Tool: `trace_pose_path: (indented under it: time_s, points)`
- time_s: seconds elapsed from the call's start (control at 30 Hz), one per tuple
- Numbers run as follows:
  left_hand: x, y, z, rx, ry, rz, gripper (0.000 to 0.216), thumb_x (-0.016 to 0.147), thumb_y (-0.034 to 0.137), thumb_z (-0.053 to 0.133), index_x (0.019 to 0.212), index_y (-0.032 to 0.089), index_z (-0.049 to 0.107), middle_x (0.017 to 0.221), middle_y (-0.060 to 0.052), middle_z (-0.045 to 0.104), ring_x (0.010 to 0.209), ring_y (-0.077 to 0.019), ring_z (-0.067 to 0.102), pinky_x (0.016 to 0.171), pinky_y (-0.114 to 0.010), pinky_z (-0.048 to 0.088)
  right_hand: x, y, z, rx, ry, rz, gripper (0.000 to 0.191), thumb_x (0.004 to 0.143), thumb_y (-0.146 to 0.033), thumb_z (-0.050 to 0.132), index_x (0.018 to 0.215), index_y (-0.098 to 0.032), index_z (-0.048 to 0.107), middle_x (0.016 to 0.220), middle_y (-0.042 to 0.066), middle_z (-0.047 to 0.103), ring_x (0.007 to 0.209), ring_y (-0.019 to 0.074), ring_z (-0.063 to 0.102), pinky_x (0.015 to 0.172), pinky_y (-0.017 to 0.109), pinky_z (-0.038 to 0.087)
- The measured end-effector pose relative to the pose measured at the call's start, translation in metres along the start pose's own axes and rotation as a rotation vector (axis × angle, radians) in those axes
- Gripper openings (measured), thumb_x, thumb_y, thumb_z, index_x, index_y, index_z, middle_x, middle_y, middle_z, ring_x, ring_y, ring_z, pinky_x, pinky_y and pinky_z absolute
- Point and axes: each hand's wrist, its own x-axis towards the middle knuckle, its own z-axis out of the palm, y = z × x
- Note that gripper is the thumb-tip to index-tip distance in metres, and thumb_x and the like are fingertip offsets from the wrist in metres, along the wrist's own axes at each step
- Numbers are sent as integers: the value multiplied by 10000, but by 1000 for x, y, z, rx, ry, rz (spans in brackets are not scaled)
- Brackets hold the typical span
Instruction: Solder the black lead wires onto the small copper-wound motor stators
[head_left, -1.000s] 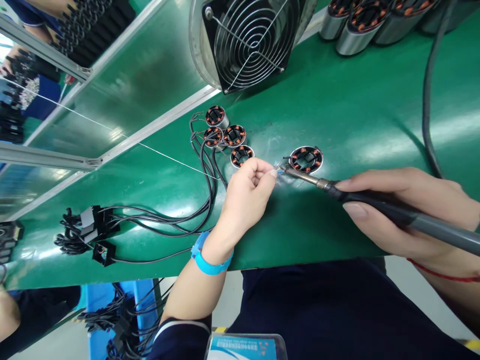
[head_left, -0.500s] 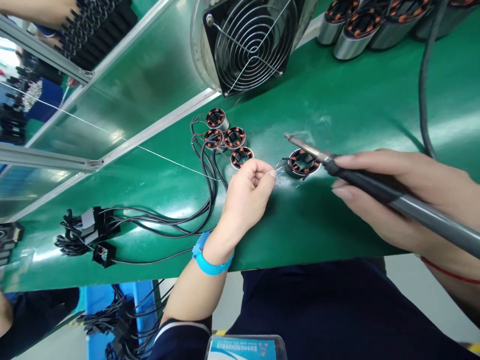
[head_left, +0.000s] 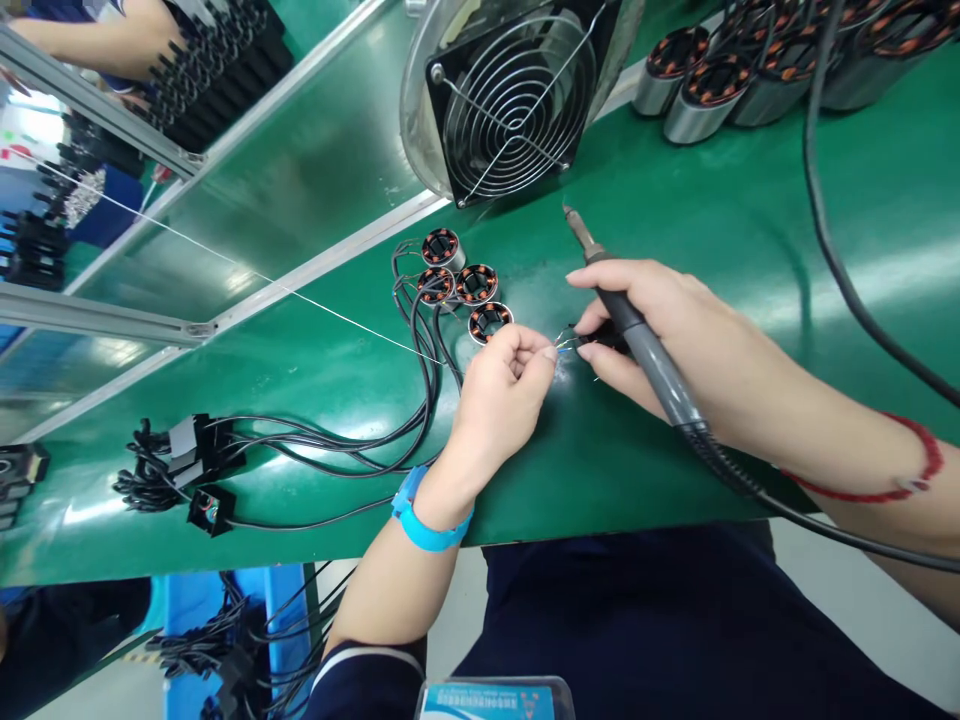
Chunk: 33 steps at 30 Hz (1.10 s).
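My left hand is curled in a pinch, holding thin wire ends and a fine solder wire that runs off to the left. My right hand grips a soldering iron with its tip raised and pointing away toward the fan. The fingers of that hand also rest on a small stator, which they mostly hide. Three copper-wound stators with black leads lie just left of my hands on the green table.
A black wire-guarded fan stands behind the work spot. Larger stators lie at the back right. Black cables with connectors trail to the left. The iron's cord crosses the table edge. Another person's hand shows at top left.
My right hand lifted the iron's tip off the wire joint, swung it up toward the fan, and moved left so its fingers now cover the small stator. My left hand stayed put.
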Motion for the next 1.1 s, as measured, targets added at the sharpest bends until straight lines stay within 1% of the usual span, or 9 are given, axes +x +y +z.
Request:
trace_pose_path:
  time_s: [0.13, 0.3, 0.47, 0.57, 0.63, 0.77, 0.93, 1.03, 1.1]
  points:
    - [0, -2, 1, -17, -3, 20, 130, 869, 123, 608, 760, 184, 573, 673, 44, 583, 607, -78, 490, 603, -209, 394, 0, -1, 6, -55, -21, -38, 440, 872, -143, 526, 1297, -260, 533, 900, 52, 679, 910, 314, 640, 830, 508, 508]
    - [-2, -2, 1, -82, 4, 47, 78, 888, 119, 578, 866, 194, 583, 728, 41, 590, 603, -70, 486, 585, -201, 393, -1, 1, 8, -131, 60, -17, 470, 884, -167, 544, 1334, -290, 482, 919, 49, 679, 911, 314, 624, 814, 488, 489]
    - [-5, 0, 0, -75, -8, 88, 115, 898, 123, 569, 818, 200, 537, 731, 41, 593, 573, -61, 471, 559, -196, 382, -2, 0, 7, -83, 114, -158, 457, 898, -212, 576, 1338, -267, 464, 875, 31, 681, 858, 295, 636, 765, 470, 493]
    - [-5, -1, -1, -74, -38, 110, 109, 915, 134, 546, 831, 199, 528, 753, 32, 616, 567, -61, 493, 550, -197, 390, -1, -5, 5, -38, 54, -109, 408, 917, -192, 555, 1311, -273, 492, 885, 37, 694, 891, 294, 655, 826, 491, 499]
    - [-5, -2, -1, -56, -56, 131, 94, 926, 151, 537, 847, 200, 527, 755, 29, 611, 579, -66, 511, 555, -201, 403, -1, -8, 4, -10, 49, -76, 412, 912, -181, 559, 1308, -279, 504, 906, 37, 700, 915, 288, 662, 858, 491, 502]
    - [-3, -6, -1, 32, -53, 275, 87, 935, 169, 539, 856, 202, 526, 749, 34, 584, 627, -82, 530, 615, -215, 440, -3, -8, 5, 96, 87, -85, 454, 903, -196, 585, 1342, -278, 500, 955, 22, 697, 948, 259, 686, 880, 460, 521]
    - [-1, -8, -1, 185, -16, 506, 121, 927, 112, 529, 846, 201, 527, 802, 11, 601, 757, -113, 575, 723, -241, 465, -5, -5, 9, 162, 111, -62, 494, 893, -168, 606, 1360, -299, 511, 947, -4, 687, 931, 226, 702, 899, 431, 526]
    - [-1, -8, -1, 239, -9, 556, 128, 912, 88, 529, 854, 201, 536, 828, -5, 623, 825, -133, 600, 775, -254, 480, -6, -4, 8, 146, 100, -40, 502, 901, -170, 601, 1375, -302, 500, 940, -9, 681, 931, 225, 700, 908, 429, 520]
    - [1, -9, 0, 264, 2, 554, 142, 892, 71, 531, 836, 201, 533, 810, -2, 623, 817, -134, 600, 777, -254, 480, -6, -2, 4, 109, 66, -61, 490, 914, -176, 579, 1381, -297, 493, 942, 0, 680, 958, 237, 692, 903, 433, 518]
